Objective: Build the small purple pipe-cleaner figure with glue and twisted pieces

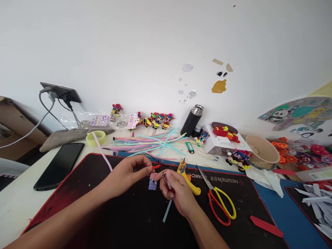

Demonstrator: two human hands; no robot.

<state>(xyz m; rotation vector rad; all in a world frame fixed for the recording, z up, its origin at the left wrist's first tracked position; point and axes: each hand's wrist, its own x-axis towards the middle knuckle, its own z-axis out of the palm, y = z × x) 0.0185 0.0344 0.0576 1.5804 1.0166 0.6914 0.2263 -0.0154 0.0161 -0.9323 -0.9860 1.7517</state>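
Observation:
My left hand [136,170] is closed in a pinch at a small pink-and-purple pipe-cleaner figure [153,184], just below the thumb tip. Close by those fingertips a red pointed piece [156,166] shows; whether they touch it is unclear. My right hand [178,192] wraps round a lighter [168,185], its metal end up by the thumb and most of its body hidden. The right index finger reaches towards the figure. Under that hand a pale blue strip [167,211] lies on the black mat [124,218]. A yellow glue gun [190,183] rests just behind the right hand.
Red-and-yellow-handled scissors [218,199] lie open on the right. Behind the mat are many pastel pipe cleaners [150,143], a green lighter [190,148], a dark thermos [192,121] and a tape roll [95,138]. A phone [59,166] lies left; paper scraps [317,204] fill the far right.

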